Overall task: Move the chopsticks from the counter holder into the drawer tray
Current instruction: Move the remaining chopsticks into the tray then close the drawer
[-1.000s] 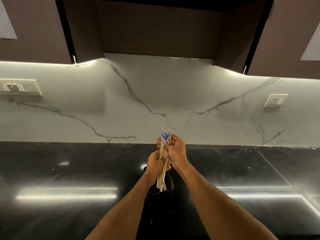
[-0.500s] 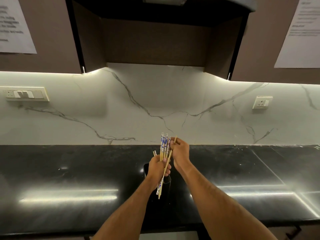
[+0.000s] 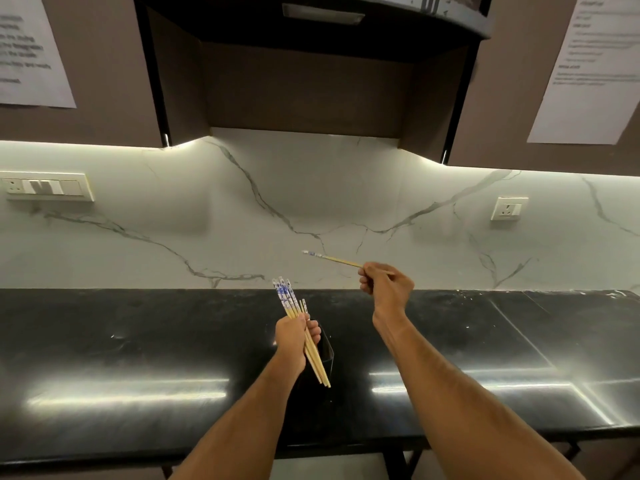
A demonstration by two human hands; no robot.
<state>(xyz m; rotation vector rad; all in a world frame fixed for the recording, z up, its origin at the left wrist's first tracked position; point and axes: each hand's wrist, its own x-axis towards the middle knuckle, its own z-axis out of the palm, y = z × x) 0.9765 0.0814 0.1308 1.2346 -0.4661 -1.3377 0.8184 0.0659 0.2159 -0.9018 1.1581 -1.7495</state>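
Observation:
My left hand point(image 3: 295, 338) grips a bundle of several wooden chopsticks point(image 3: 289, 301) with blue-and-white patterned tops, held upright and leaning left above the black counter. Just behind and under that hand stands the dark, glossy holder point(image 3: 326, 353), mostly hidden by my hand and forearm. My right hand point(image 3: 385, 285) is raised to the right, pinching a single chopstick point(image 3: 329, 258) that points left and slightly up across the marble wall. The drawer tray is out of view.
The black polished counter point(image 3: 138, 341) runs the full width, with its front edge near the bottom. A marble backsplash carries a switch plate point(image 3: 46, 186) at left and a socket point(image 3: 508, 209) at right. Dark cabinets with paper notices hang overhead.
My right hand has pulled one chopstick out of the bundle and swung it up and to the right. My left hand keeps the bundle. The camera has tilted back, showing the counter's front edge.

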